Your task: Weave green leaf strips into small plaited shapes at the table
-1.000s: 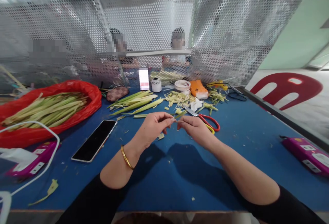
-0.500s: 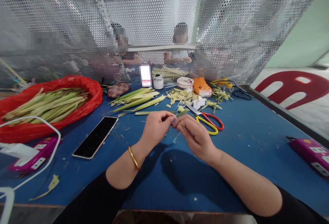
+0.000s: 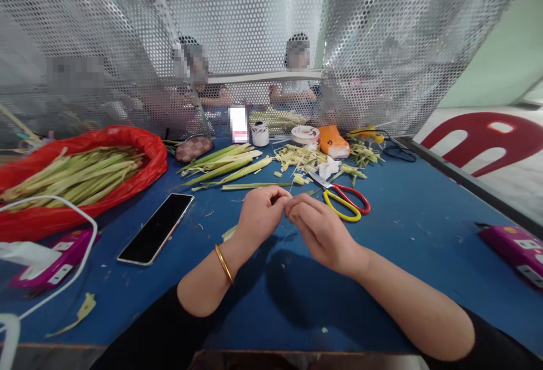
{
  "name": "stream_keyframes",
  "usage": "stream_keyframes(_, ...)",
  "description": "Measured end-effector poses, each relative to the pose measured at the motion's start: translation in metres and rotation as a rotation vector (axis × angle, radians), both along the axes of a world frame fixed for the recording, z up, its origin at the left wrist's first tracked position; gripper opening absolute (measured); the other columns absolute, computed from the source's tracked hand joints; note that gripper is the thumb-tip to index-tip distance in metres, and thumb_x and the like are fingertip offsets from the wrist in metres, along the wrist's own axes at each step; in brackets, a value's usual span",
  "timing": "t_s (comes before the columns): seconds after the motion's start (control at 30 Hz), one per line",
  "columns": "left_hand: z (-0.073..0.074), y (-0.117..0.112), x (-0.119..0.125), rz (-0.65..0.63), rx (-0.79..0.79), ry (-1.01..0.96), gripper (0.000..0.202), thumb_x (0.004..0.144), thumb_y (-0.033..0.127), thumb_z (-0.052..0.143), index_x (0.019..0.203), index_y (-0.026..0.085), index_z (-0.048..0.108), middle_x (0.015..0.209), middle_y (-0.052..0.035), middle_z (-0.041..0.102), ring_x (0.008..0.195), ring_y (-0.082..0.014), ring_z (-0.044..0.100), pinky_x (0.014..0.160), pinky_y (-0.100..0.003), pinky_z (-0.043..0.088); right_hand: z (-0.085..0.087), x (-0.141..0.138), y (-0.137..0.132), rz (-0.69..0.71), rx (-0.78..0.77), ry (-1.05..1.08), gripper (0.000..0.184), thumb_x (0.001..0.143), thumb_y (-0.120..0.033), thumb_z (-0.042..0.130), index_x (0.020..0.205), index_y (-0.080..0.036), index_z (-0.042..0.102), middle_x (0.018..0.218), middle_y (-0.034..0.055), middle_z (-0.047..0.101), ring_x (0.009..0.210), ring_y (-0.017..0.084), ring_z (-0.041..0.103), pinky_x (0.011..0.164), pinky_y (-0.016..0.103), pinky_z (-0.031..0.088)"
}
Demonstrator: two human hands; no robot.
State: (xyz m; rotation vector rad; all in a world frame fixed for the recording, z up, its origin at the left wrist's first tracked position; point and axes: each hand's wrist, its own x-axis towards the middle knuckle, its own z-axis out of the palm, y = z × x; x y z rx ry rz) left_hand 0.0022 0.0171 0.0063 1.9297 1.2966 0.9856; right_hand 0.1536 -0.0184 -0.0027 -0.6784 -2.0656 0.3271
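Observation:
My left hand [image 3: 258, 214], with a gold bangle [image 3: 224, 263] at its wrist, has thumb and forefinger pinched together over the middle of the table. My right hand [image 3: 326, 233] is closed too, its fingertips touching those of the left. A fine pale line shows just above the meeting fingertips; whatever they pinch is too small to name. A pale green leaf piece [image 3: 229, 233] lies beside the left wrist. Beyond the right hand rest scissors [image 3: 345, 203] with one red and one yellow handle. Long green husk leaves [image 3: 227, 166] lie past the left hand.
A red bag [image 3: 155, 155] of long leaves stands left, with a phone [image 3: 156, 228] and corded power strip [image 3: 57, 259] nearby. Leaf scraps [image 3: 301, 159], a tape roll [image 3: 305, 134] and orange packet [image 3: 333, 141] lie behind. A perforated partition [image 3: 254, 25] separates two people opposite.
My fingertips have drawn closer together, and the right fingers have curled further over the pinch. The leaf piece beside my left wrist now shows. The view has shifted slightly.

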Motion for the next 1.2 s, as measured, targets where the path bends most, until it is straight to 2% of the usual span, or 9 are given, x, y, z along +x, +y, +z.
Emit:
stream_keyframes(0.13, 0.003, 0.0, -0.001, -0.145, -0.1, 0.105, 0.015, 0.075, 0.022, 0.056, 0.071, 0.017, 0.069, 0.059, 0.0023, 0.06, 0.055, -0.0112, 0.048, 0.055, -0.023, 0.035, 0.006, 0.019, 0.014, -0.113, -0.197, 0.184, 0.022, 0.093, -0.017, 0.042, 0.073, -0.02, 0.051, 0.082, 0.0059, 0.058, 0.081, 0.018, 0.056, 0.072, 0.032, 0.046)
stream_keyframes(0.27, 0.009, -0.003, 0.0, -0.274, -0.327, -0.029, 0.008, 0.072, 0.022, 0.062, 0.074, 0.016, 0.068, 0.06, 0.0021, 0.06, 0.056, -0.0104, 0.05, 0.056, -0.022, 0.039, 0.006, 0.035, 0.031, -0.164, -0.52, 0.241, 0.02, 0.088, -0.027, 0.05, 0.071, -0.019, 0.057, 0.077, 0.0023, 0.059, 0.064, 0.013, 0.052, 0.062, 0.027, 0.043)
stream_keyframes(0.53, 0.013, -0.003, -0.004, -0.279, -0.442, -0.201, 0.018, 0.08, 0.032, 0.06, 0.078, 0.015, 0.068, 0.065, -0.0004, 0.064, 0.052, -0.0077, 0.049, 0.055, -0.022, 0.041, -0.007, 0.032, 0.04, -0.106, -0.955, 0.455, 0.027, 0.074, -0.043, 0.065, 0.067, -0.016, 0.062, 0.066, 0.0004, 0.059, 0.058, 0.011, 0.049, 0.057, 0.025, 0.039)
stream_keyframes(0.67, 0.016, -0.006, -0.003, -0.275, -0.412, -0.125, 0.013, 0.079, 0.024, 0.058, 0.08, 0.016, 0.068, 0.066, -0.0002, 0.065, 0.054, -0.0082, 0.052, 0.057, -0.022, 0.043, -0.005, 0.033, 0.039, -0.109, -0.85, 0.466, 0.025, 0.077, -0.041, 0.064, 0.071, -0.017, 0.064, 0.065, -0.0003, 0.057, 0.058, 0.011, 0.048, 0.058, 0.025, 0.04)
stream_keyframes(0.77, 0.015, -0.007, -0.002, -0.219, -0.358, -0.068, 0.013, 0.08, 0.022, 0.057, 0.079, 0.016, 0.068, 0.065, -0.0001, 0.065, 0.053, -0.0086, 0.052, 0.056, -0.023, 0.044, 0.003, 0.038, 0.033, -0.176, -0.53, 0.377, 0.02, 0.082, -0.035, 0.06, 0.072, -0.019, 0.064, 0.071, 0.0023, 0.061, 0.066, 0.015, 0.053, 0.066, 0.029, 0.044)
stream_keyframes(0.9, 0.01, 0.0, -0.004, -0.085, -0.372, -0.248, 0.015, 0.08, 0.029, 0.06, 0.079, 0.015, 0.066, 0.065, 0.0011, 0.06, 0.05, -0.0076, 0.049, 0.051, -0.022, 0.043, 0.014, 0.041, 0.024, -0.156, -0.155, 0.236, 0.016, 0.086, -0.028, 0.057, 0.073, -0.021, 0.064, 0.081, 0.0051, 0.064, 0.081, 0.02, 0.058, 0.079, 0.037, 0.046)
stream_keyframes(1.03, 0.011, 0.005, -0.011, -0.102, -0.398, -0.412, 0.017, 0.078, 0.032, 0.063, 0.079, 0.016, 0.065, 0.066, 0.0019, 0.058, 0.052, -0.007, 0.048, 0.051, -0.021, 0.044, 0.007, 0.042, 0.03, -0.244, -0.234, 0.107, 0.02, 0.087, -0.027, 0.055, 0.069, -0.02, 0.061, 0.075, 0.004, 0.063, 0.074, 0.018, 0.056, 0.071, 0.033, 0.045)
stream_keyframes(1.13, 0.015, 0.002, -0.014, -0.284, -0.479, -0.246, 0.015, 0.077, 0.03, 0.063, 0.078, 0.016, 0.067, 0.063, 0.0017, 0.058, 0.05, -0.0074, 0.049, 0.05, -0.021, 0.043, 0.001, 0.043, 0.038, -0.395, -0.443, 0.139, 0.02, 0.083, -0.028, 0.056, 0.066, -0.019, 0.059, 0.063, 0.0005, 0.058, 0.062, 0.015, 0.052, 0.062, 0.028, 0.042)
stream_keyframes(1.2, 0.015, -0.001, -0.013, -0.346, -0.504, -0.083, 0.014, 0.077, 0.029, 0.063, 0.076, 0.016, 0.068, 0.061, 0.0014, 0.059, 0.048, -0.0078, 0.05, 0.049, -0.022, 0.042, 0.004, 0.043, 0.036, -0.333, -0.468, 0.215, 0.02, 0.084, -0.028, 0.054, 0.067, -0.018, 0.059, 0.064, 0.0005, 0.058, 0.062, 0.015, 0.053, 0.063, 0.028, 0.042)
